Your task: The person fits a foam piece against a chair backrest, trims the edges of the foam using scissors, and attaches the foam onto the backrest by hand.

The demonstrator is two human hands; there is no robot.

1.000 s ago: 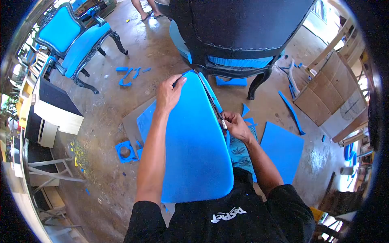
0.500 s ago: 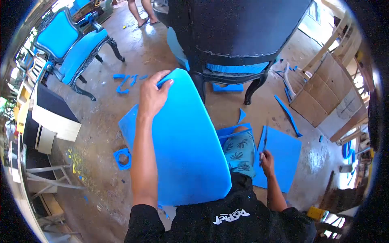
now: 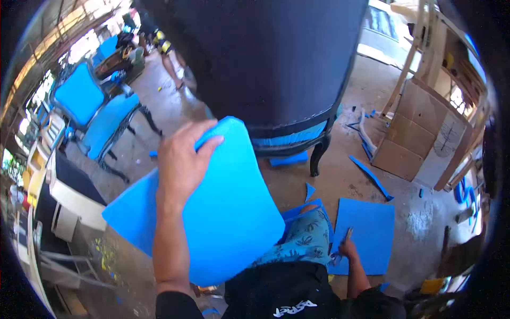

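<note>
My left hand [image 3: 183, 159] grips the top edge of a blue foam panel [image 3: 228, 207] with rounded corners, thumb on the face toward me. The panel is tilted up in front of my body. Behind it, another blue sheet [image 3: 133, 212] sticks out on the left, partly hidden. My right hand [image 3: 348, 249] is closed on a thin-bladed tool [image 3: 335, 259], blurred, so I cannot tell its exact kind. That hand is low on the right, over a flat blue foam sheet [image 3: 366, 223] on the floor.
A large dark upholstered chair back [image 3: 276, 64] stands ahead. A blue-cushioned armchair [image 3: 85, 95] is at the left. Cardboard [image 3: 409, 138] leans against wooden frames on the right. Foam offcuts [image 3: 372, 178] lie on the floor. A person's legs [image 3: 172, 69] show in the background.
My view has shifted. The held panel has turned and tipped, and more of the sheet behind it shows on the left. My right hand is lower, its tool no longer pointing clearly upward.
</note>
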